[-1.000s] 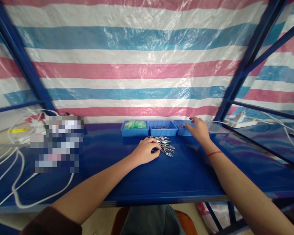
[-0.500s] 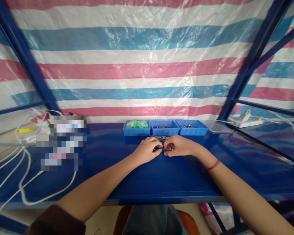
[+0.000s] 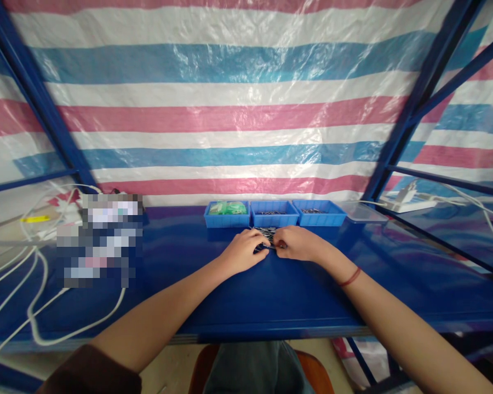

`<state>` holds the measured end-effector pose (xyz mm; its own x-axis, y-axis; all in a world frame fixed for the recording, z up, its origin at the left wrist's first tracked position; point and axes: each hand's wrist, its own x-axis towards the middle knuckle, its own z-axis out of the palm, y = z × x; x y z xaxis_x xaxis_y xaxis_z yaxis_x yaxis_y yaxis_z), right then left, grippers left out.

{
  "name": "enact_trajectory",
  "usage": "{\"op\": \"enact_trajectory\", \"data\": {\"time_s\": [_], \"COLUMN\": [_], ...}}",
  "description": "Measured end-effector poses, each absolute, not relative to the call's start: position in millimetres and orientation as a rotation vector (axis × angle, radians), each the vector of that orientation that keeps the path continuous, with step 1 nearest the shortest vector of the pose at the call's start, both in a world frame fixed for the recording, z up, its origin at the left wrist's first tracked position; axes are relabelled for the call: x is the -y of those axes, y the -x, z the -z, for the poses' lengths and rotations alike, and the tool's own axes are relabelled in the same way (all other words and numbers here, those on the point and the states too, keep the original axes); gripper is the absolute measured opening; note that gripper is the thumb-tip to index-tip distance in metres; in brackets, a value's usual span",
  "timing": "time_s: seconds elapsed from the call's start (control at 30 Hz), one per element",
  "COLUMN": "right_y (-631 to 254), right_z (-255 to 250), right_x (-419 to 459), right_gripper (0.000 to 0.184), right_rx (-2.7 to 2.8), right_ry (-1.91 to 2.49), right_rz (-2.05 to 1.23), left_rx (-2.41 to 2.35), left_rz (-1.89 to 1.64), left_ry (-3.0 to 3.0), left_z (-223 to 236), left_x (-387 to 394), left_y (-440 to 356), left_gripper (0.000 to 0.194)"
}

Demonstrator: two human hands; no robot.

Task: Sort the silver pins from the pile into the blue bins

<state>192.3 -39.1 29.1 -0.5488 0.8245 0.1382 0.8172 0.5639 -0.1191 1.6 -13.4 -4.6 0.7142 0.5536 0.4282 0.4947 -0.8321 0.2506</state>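
In the head view a pile of thin, dark and silvery metal pieces point(image 3: 267, 232) lies on the blue table, just in front of the bins; their exact kind is too small to tell. My left hand point(image 3: 244, 253) rests at the pile's left side, thumb and fingers curled inward, pinching a thin metal piece point(image 3: 271, 247). Close against it from the right, my right hand point(image 3: 298, 243) has its fingers bent and pressed together at the same piece's other end. Those fingers partly hide the piece and the pile's near side.
Behind the pile stand three blue bins: the left bin point(image 3: 227, 221) with green and clear bags, the middle bin point(image 3: 274, 220) and right bin point(image 3: 321, 220) with small metal parts. A clear lid point(image 3: 365, 214) lies right. White cables point(image 3: 36, 323) loop at left beside blurred items.
My right hand has turned and closed its fingers more, covering the dark metal bit that showed in its curl. My left hand stays nearly in place. The view has shifted slightly.
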Motion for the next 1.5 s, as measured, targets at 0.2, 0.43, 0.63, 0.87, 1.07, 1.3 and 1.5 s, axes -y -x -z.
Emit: {"op": "enact_trajectory", "data": {"time_s": [0.2, 0.43, 0.63, 0.87, 1.07, 1.3, 1.5], "right_y": [-196.0, -181.8, -175.9, -174.3, -172.2, -170.5, -178.6], "right_z": [-29.2, -28.5, -26.1, -23.5, -22.2, -27.7, -31.2], "right_x": [37.5, 43.8, 43.4, 41.9, 43.0, 47.0, 44.4], "right_gripper": [0.008, 0.02, 0.023, 0.018, 0.009, 0.004, 0.005], "right_rx": [2.398, 2.109, 2.0, 1.974, 1.986, 1.977, 2.013], "right_ry": [1.134, 1.012, 0.949, 0.964, 0.995, 1.007, 1.053], "right_rz": [-0.495, -0.838, -0.887, -0.744, -0.698, -0.642, -0.447], "left_rx": [-0.865, -0.753, -0.742, -0.76, -0.714, -0.792, -0.852], "left_rz": [-0.79, -0.968, -1.016, -1.006, -0.975, -1.021, -1.116], "left_ry": [-2.754, -2.564, -2.406, -2.455, -2.586, -2.528, -2.392], "left_z": [5.5, 1.1, 0.9, 1.2, 1.9, 3.6, 1.2], "left_x": [13.6, 15.4, 16.2, 13.8, 14.2, 13.2, 13.1], "left_y": [-2.2, -7.5, -8.9, -8.2, -8.6, -8.7, -6.8], "left_gripper": [0.018, 0.018, 0.013, 0.007, 0.006, 0.01, 0.013]}}
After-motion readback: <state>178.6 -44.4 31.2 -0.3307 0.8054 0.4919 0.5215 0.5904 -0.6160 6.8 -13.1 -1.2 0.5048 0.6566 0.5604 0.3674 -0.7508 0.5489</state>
